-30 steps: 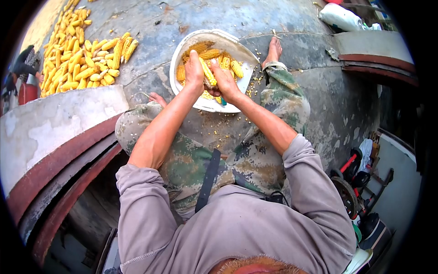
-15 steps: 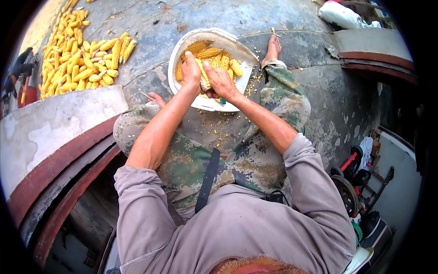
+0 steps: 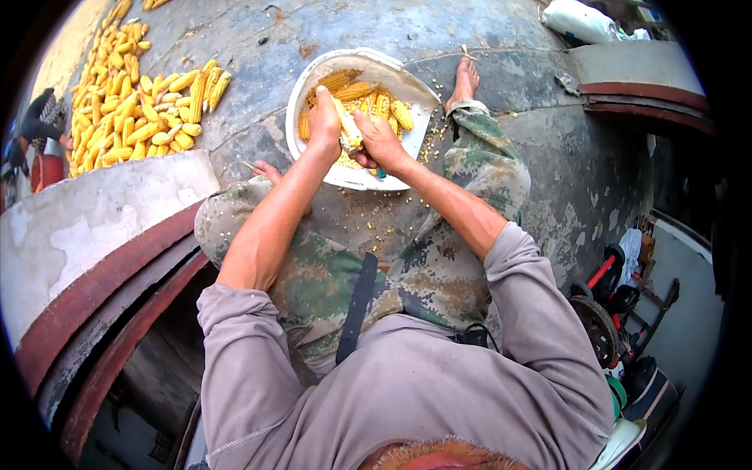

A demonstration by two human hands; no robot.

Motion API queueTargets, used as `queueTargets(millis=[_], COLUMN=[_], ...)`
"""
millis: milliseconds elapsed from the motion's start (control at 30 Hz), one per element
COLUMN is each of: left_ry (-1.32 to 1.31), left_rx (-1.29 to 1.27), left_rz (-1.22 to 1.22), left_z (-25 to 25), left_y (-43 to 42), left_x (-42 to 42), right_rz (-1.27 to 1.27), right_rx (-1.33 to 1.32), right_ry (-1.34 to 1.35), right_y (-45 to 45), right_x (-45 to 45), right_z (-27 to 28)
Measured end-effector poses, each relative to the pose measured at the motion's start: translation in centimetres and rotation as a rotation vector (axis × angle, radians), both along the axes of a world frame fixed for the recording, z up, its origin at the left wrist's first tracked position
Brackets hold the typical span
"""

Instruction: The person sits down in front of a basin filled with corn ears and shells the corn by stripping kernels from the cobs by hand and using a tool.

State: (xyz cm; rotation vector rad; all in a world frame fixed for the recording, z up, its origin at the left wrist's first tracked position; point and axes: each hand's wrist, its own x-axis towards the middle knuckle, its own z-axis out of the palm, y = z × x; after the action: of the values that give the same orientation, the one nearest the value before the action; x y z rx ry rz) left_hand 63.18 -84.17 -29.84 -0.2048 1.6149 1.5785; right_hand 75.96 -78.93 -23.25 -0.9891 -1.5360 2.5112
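Observation:
My left hand point(image 3: 324, 121) is closed round a corn cob point(image 3: 347, 129), over a white basin point(image 3: 294, 117). Pale, bare-looking patches show on the cob beside its yellow kernels. Against the cob's right side, my right hand point(image 3: 377, 142) is closed, its thumb near the kernels. A small green-blue item point(image 3: 381, 173) shows just below my right hand; whether that hand grips it is unclear. Several yellow cobs point(image 3: 356, 91) and loose kernels lie inside the basin.
A large pile of corn cobs point(image 3: 129, 117) lies on the floor at upper left, beyond a low wall point(image 3: 110, 204). Loose kernels point(image 3: 431, 141) are scattered round the basin. Another person point(image 3: 43, 121) is at the far left. A white sack point(image 3: 580, 21) lies at upper right.
The cob between my hands has turned and shows more pale surface. Both hands have shifted slightly left, and my right thumb has moved lower along the cob.

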Motion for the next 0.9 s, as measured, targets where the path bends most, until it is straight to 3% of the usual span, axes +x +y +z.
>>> queueTargets(millis=[133, 233, 333, 433, 533, 567, 633, 767, 900], left_ry=[0.048, 0.115, 0.213, 0.288, 0.398, 0.398, 0.257, 0.166, 0.380], left_rx=[-0.065, -0.027, -0.130, -0.206, -0.196, -0.196, -0.101, -0.006, -0.084], left_rz=[-0.081, -0.115, -0.161, -0.197, -0.240, -0.244, -0.203, -0.243, -0.324], left_z=[2.2, 1.4, 4.2, 4.8, 5.1, 5.3, 5.2, 3.8, 3.9], left_y=[0.2, 0.0, -0.2, -0.3, 0.0, 0.1, 0.2, -0.2, -0.5], left_x=[0.0, 0.4, 0.9, 1.3, 2.0, 2.0, 1.7, 1.3, 1.6], right_rz=[-0.091, -0.081, -0.045, -0.094, -0.118, -0.122, -0.069, -0.114, -0.040], right_rx=[-0.091, -0.029, 0.056, 0.675, 0.747, 0.746, 0.409, 0.356, 0.314], right_ry=[0.036, 0.001, -0.074, 0.032, -0.053, -0.055, -0.137, -0.025, -0.076], right_y=[-0.1, 0.4, 0.6, 0.3, 0.2, 0.2, 0.5, 1.0, 1.0], right_x=[-0.8, -1.0, -0.9, -1.3, -0.9, -0.7, -0.4, -0.7, -0.6], right_z=[-0.7, 1.2, 0.4, -2.6, -2.8, -2.2, -0.8, 0.8, 0.6])
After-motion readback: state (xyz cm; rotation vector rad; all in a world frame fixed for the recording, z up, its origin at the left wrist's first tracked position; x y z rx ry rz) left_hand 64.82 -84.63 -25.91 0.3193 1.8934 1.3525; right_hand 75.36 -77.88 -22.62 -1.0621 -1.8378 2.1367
